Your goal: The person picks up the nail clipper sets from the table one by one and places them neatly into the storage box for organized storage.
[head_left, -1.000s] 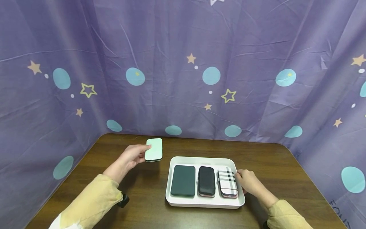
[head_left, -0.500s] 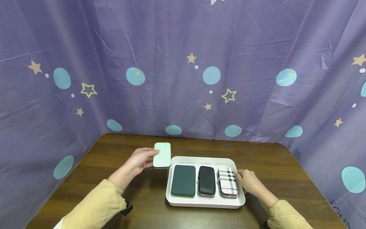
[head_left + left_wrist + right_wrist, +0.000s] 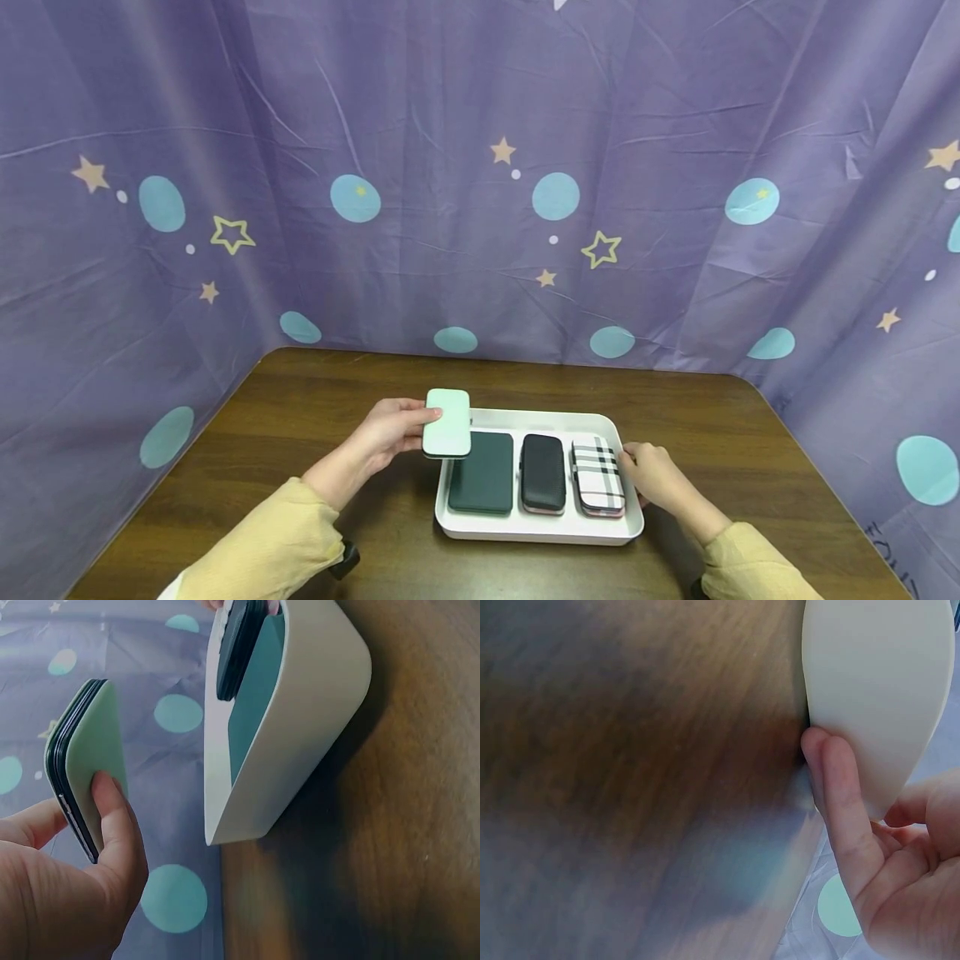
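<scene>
My left hand (image 3: 388, 436) pinches a slim mint-green case (image 3: 449, 432) by its left edge, thumb on top. The case overlaps the back left corner of a white tray (image 3: 540, 532); in the left wrist view its dark layered edge with a metal strip shows. Inside the tray, from left to right, lie a flat dark green case (image 3: 482, 487), a black case (image 3: 543, 473) and a white plaid case (image 3: 597, 475). My right hand (image 3: 651, 477) grips the tray's right wall, with fingers along the outside (image 3: 844, 787) and thumb at the rim.
The tray stands on a brown wooden table (image 3: 405, 550). Behind the table hangs a purple curtain (image 3: 465, 275) with stars and blue dots. A dark band (image 3: 345, 560) shows below the left yellow sleeve (image 3: 277, 542).
My left hand has carried the mint-green case to the right and nearer, from beside the tray to over its back left corner. The right hand and the tray have stayed put.
</scene>
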